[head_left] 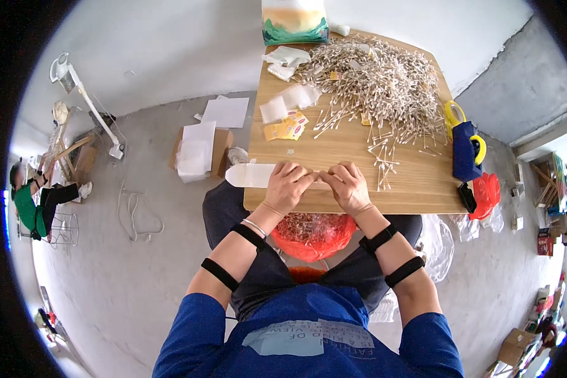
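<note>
A long, flat white bag [251, 175] with a rounded left end lies along the table's near edge. My left hand [288, 187] grips it with bent fingers, its fingertips toward the bag's right end. Close beside it, my right hand [347, 188] pinches that right end, and the two sets of fingertips almost meet. What the fingertips press between them is too small to make out. Beyond my hands, a large heap of loose cotton swabs [384, 79] covers the table's far right, with several strays [383, 165] nearer my right hand.
On the wooden table [353, 150] are yellow printed cards [286, 126], clear bags [290, 103] and a large printed bag [294, 22]. A blue tape dispenser [465, 151] stands at the right edge. A red bag [314, 236] hangs below my hands. Another person [31, 201] sits far left.
</note>
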A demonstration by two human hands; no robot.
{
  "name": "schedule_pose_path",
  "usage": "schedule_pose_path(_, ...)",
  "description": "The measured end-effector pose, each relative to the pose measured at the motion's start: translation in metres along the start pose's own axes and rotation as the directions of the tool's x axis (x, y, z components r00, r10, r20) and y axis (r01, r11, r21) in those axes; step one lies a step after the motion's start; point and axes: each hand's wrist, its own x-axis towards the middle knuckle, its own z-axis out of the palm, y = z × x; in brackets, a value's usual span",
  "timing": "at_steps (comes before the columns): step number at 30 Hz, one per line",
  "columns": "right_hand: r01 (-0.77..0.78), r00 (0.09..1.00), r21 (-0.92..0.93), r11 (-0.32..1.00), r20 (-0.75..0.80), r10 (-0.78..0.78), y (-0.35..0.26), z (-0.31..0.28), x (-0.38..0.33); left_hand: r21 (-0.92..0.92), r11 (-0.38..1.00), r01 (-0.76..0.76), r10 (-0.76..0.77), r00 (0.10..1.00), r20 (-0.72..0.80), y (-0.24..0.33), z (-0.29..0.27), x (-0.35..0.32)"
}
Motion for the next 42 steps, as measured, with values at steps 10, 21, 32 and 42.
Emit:
schedule_pose_path(10, 0.155, 0.987, -0.136, 0.979, -0.021, -0.16, -0.005, 0.003, 0.002, 0.091, 0.996, -0.026, 0.026, 1.0, 0.007, 0.002, 0.005, -0.012)
schedule_pose_path(21, -0.303, 0.95, 0.374, 0.877, 0.187, 0.249, 0.0, 0.008, 0.016, -0.378, 0.856, 0.353, -0.313, 0.936, 0.163, -0.003, 0.002, 0.003)
schedule_pose_path(32, -0.561, 0.399, 0.619, -0.55, 0.784, 0.475, -0.006, -0.027, 0.013, -0.5, 0.815, 0.295, -0.239, 0.955, 0.173, 0.035, -0.064, 0.004)
schedule_pose_path(42, -0.583, 0.749, 0.812, -0.035, 0.553, 0.365, -0.078, -0.065, 0.022, -0.647, 0.761, 0.045, -0.03, 0.999, 0.034, 0.062, -0.089, 0.021)
